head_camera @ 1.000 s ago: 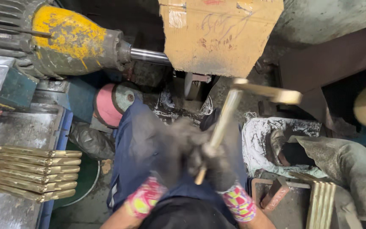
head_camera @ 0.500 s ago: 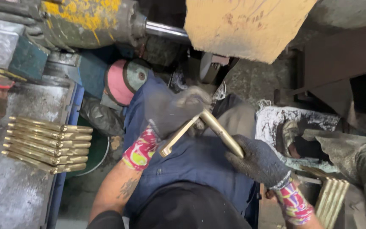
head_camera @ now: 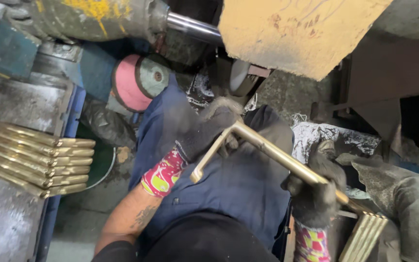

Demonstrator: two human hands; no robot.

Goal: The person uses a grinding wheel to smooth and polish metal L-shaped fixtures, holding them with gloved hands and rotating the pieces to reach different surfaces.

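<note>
Diagonally across the lap, the L-shaped brass bar (head_camera: 272,153) runs from its bend, clamped in the left hand (head_camera: 204,133), down to the right hand (head_camera: 314,199), likewise closed round it.

**Camera setup: single head view**

One view only, taken from the head and aimed steeply down over the lap (head_camera: 238,194). Hands are seen close up; bench (head_camera: 6,228) at left, motor (head_camera: 88,19) along the top edge.

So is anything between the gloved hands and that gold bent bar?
Nothing visible. The left hand grips the L-shaped brass bar near its corner, and the right hand grips its long arm lower down. Only dark gloves lie between skin and metal.
</note>
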